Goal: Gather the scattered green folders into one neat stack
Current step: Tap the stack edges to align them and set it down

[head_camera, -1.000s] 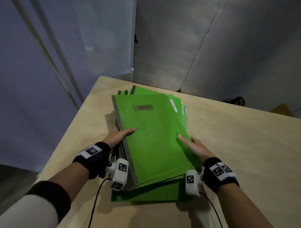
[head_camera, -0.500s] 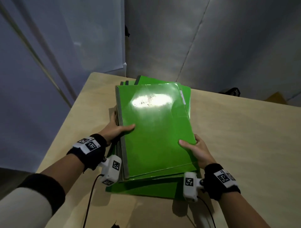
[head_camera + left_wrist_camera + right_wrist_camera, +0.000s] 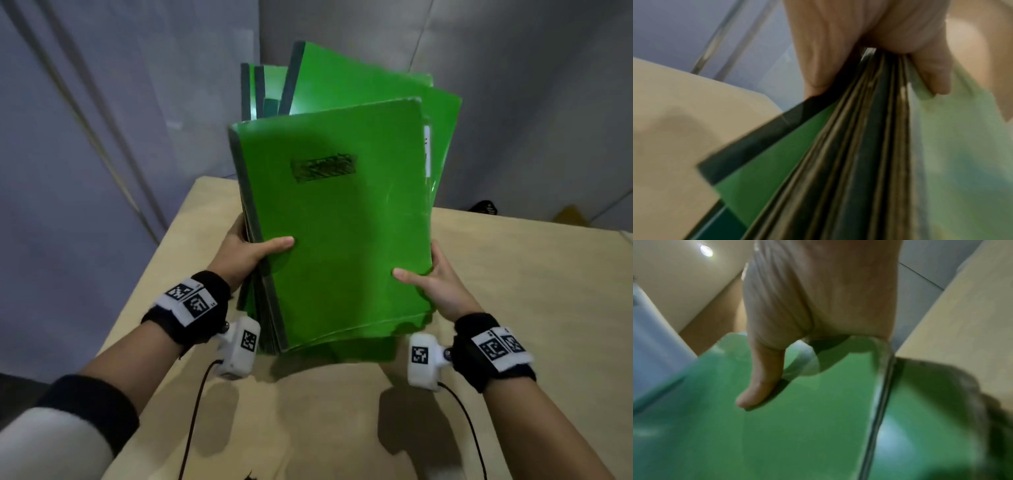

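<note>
A bundle of several green folders (image 3: 335,219) stands tilted upright, its lower edge near the wooden table (image 3: 513,308). The tops fan out unevenly behind the front folder. My left hand (image 3: 253,253) grips the spine side, thumb on the front cover and fingers behind. In the left wrist view the left hand (image 3: 869,53) clamps the folders' dark edges (image 3: 859,162). My right hand (image 3: 428,281) grips the opposite edge, thumb on the front. In the right wrist view its thumb (image 3: 760,382) presses the front folder (image 3: 797,434).
The table's left edge (image 3: 144,301) runs close beside my left arm, with blue-grey wall panels (image 3: 102,120) beyond it. Cables (image 3: 191,428) trail from both wrist cameras over the near tabletop. A dark object (image 3: 484,207) and a yellow one (image 3: 570,216) lie on the floor past the far edge.
The folders lay flat in a pile; both hands closed on the sides and swung the bundle up to stand nearly on end.
</note>
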The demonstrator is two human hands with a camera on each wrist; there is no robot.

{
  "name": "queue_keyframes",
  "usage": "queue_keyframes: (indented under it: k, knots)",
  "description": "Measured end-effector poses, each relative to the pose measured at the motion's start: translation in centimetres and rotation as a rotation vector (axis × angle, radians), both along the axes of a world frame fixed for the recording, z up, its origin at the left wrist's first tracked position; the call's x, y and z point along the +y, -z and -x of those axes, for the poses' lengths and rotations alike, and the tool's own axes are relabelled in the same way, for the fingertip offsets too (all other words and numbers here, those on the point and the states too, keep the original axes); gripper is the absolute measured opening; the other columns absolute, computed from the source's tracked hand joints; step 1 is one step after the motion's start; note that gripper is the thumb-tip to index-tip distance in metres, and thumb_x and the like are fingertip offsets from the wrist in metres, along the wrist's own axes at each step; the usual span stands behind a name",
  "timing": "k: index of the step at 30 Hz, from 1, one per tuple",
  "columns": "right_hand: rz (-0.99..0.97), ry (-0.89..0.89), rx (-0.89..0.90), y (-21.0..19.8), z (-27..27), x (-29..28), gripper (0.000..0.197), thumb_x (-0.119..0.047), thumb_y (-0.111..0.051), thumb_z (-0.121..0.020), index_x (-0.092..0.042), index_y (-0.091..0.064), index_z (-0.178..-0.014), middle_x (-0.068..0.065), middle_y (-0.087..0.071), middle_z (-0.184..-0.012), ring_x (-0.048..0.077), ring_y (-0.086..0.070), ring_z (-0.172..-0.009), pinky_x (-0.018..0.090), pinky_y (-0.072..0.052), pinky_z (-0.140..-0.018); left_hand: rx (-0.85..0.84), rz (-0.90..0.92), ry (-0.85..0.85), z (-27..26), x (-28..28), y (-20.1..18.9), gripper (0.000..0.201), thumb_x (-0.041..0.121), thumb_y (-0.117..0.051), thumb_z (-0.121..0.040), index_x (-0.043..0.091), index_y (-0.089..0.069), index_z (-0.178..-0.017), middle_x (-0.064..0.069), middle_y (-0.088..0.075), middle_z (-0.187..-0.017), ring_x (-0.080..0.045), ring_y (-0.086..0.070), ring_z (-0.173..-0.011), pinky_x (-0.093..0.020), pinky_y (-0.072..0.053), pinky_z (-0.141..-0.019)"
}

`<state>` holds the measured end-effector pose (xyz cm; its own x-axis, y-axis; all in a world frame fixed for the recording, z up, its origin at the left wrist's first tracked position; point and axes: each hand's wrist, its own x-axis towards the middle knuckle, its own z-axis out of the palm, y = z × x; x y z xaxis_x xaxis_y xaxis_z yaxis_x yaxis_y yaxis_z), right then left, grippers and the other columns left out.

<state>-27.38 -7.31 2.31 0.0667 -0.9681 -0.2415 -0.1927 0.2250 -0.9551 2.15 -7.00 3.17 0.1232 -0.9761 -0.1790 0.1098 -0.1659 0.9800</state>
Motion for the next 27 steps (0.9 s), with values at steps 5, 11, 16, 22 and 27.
queue_keyframes:
  k: [5, 11, 16, 22, 27]
  knots:
    - [0.212, -0.008, -0.029, -2.9, 0.9, -1.4, 0.070, 0.011, -0.069, -0.072, -0.024, -0.036, -0.123, -0.010, -0.058, -0.111, -0.001, -0.060, -0.097, 0.025, -0.053, -0.089, 0.038, 0.117, 0.040, 1.1, 0.7, -2.5, 0.088, 0.021, -0.086, -0.057, 0.019, -0.045, -0.135, 0.000, -0.061, -0.127, -0.023, -0.060, -0.117, -0.045, -0.049, -0.100]
    - [0.294, -0.001, 0.002, -2.8, 1.5, -1.3, 0.093, 0.017, -0.074, -0.062, -0.015, -0.029, -0.137, 0.000, -0.057, -0.122, 0.013, -0.059, -0.109, 0.030, -0.051, -0.094, -0.044, 0.196, 0.084, 2.2, 1.8, -3.4, 0.101, 0.016, -0.087, -0.055, 0.019, -0.035, -0.142, 0.005, -0.059, -0.126, -0.022, -0.057, -0.120, -0.047, -0.047, -0.102]
    - [0.287, 0.016, -0.079, -3.4, 1.7, -0.5, 0.101, -0.009, -0.083, -0.049, -0.011, -0.035, -0.137, 0.004, -0.062, -0.119, 0.010, -0.067, -0.101, 0.024, -0.056, -0.080, -0.107, 0.258, 0.131, 2.4, 2.0, -3.2, 0.082, -0.008, -0.073, -0.069, 0.015, -0.034, -0.137, 0.015, -0.059, -0.111, 0.010, -0.065, -0.090, -0.019, -0.057, -0.079]
    - [0.337, -0.017, -0.126, -4.4, 2.2, 0.1, 0.101, -0.009, -0.082, -0.051, -0.012, -0.033, -0.140, 0.011, -0.058, -0.129, 0.015, -0.063, -0.112, 0.025, -0.055, -0.087, -0.132, 0.288, 0.112, 2.9, 3.4, -4.4, 0.102, 0.016, -0.088, -0.052, 0.018, -0.033, -0.138, 0.012, -0.058, -0.120, 0.005, -0.061, -0.103, -0.019, -0.054, -0.082]
    - [0.412, 0.006, -0.207, -6.7, 1.8, 0.6, 0.109, -0.032, -0.088, -0.045, -0.009, -0.037, -0.138, 0.000, -0.063, -0.120, 0.006, -0.067, -0.102, 0.020, -0.055, -0.081, -0.114, 0.353, 0.015, 3.8, 3.1, -7.5, 0.127, 0.058, -0.087, -0.034, 0.024, -0.032, -0.143, -0.008, -0.053, -0.138, -0.030, -0.051, -0.128, -0.053, -0.044, -0.103]
